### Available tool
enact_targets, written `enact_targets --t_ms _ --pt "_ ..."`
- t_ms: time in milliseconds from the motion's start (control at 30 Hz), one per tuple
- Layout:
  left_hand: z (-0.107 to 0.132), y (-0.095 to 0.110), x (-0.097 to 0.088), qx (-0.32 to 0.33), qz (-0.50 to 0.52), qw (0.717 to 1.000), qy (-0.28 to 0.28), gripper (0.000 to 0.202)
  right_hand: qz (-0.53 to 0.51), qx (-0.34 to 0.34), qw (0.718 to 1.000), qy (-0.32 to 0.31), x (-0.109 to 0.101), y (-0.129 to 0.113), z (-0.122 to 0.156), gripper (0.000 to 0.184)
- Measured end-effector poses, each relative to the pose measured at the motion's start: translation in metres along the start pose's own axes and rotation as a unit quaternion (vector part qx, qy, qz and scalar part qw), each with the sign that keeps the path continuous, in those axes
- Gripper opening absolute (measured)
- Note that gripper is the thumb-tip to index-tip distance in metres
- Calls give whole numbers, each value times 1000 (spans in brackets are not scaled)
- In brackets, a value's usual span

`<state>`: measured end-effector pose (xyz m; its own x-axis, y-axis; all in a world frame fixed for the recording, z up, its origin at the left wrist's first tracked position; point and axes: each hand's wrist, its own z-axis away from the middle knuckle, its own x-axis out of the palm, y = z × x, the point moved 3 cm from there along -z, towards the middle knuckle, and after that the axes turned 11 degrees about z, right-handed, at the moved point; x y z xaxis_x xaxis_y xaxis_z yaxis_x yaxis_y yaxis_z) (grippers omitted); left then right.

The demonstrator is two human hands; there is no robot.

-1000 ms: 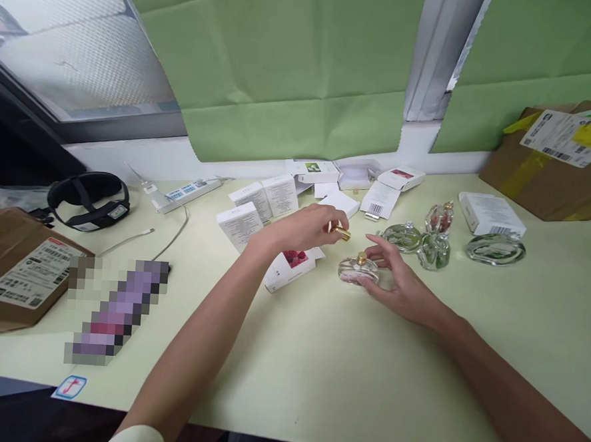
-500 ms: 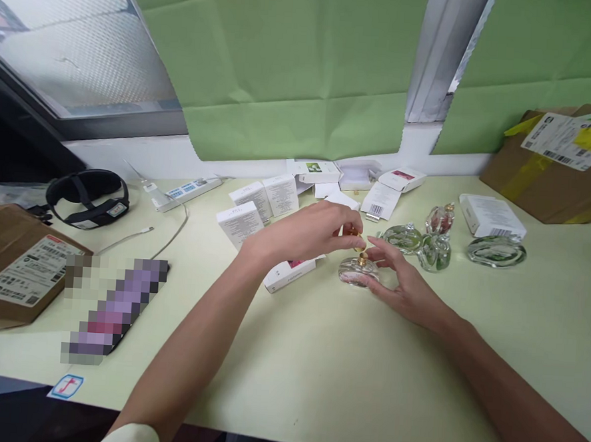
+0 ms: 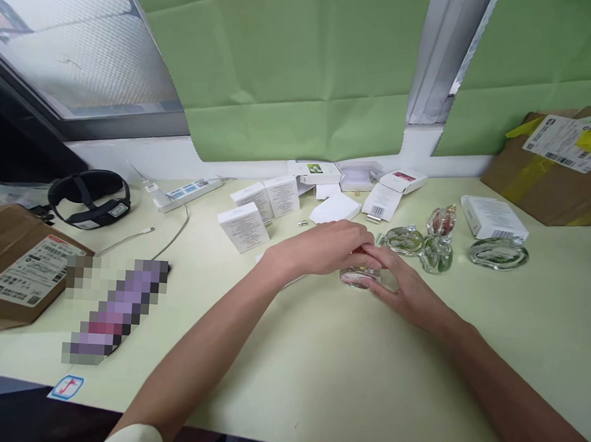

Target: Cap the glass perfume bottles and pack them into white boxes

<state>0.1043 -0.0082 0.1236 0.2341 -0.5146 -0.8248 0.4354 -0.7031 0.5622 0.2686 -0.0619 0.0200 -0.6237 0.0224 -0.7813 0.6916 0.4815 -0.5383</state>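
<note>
At the near edge of the table (image 3: pixel 316 369), a small paper label (image 3: pixel 67 388) with a red mark lay at the left. Beyond it lay a pixelated object (image 3: pixel 120 310); its details could not be read. The glass bottle (image 3: pixel 359 278) stood on the table in front of the person, with both hands at it. The right hand (image 3: pixel 411 291) held the bottle at its right end, thumb against the front. The left hand (image 3: pixel 324 249) reached over the top of the bottle in a narrow grip, its fingertips meeting those of the right hand. Whether anything sat between the left fingertips could not be determined, because the hands covered the bottle's neck.

Just beyond the right hand, a clear bottle (image 3: pixel 403 241) lay near a red-tinted bottle (image 3: pixel 442 220). An oval glass bottle (image 3: pixel 498 253) lay farther right. Beyond the left forearm, a printed white box (image 3: pixel 243 228) stood upright. An opened carton (image 3: pixel 383 198) lay toward the back, below a green cloth (image 3: pixel 299 68).
</note>
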Motion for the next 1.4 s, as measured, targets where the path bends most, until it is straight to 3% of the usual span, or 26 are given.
enact_targets --t_ms 400,600,733,800,900,933,1033,1167,1400 --pt "0 -1 3 -26 -11 999 -18 29 -27 15 1000 2 0 -2 -2 38" --pt "0 0 4 -55 11 998 -32 34 -21 0 1000 20 2 -1 -2 39" --pt "9 -14 -6 -66 36 996 -48 45 13 7 1000 15 4 1 -1 42" --pt "10 -33 -12 -105 22 994 -9 64 31 12 999 28 4 2 -1 41" --pt "3 -64 -15 -166 -85 973 137 61 59 47 995 71 4 6 -3 43" --pt "-1 -74 -12 -192 -109 963 155 62 68 61 992 85 4 8 -4 44" --pt "-11 -93 3 -234 -117 954 143 65 78 89 984 131 3 12 -5 52" --pt "-17 -105 12 -251 -114 949 154 70 81 101 972 197 -1 12 -4 68" --pt "-19 -116 15 -271 -119 936 192 73 78 113 969 205 1 15 -6 55"
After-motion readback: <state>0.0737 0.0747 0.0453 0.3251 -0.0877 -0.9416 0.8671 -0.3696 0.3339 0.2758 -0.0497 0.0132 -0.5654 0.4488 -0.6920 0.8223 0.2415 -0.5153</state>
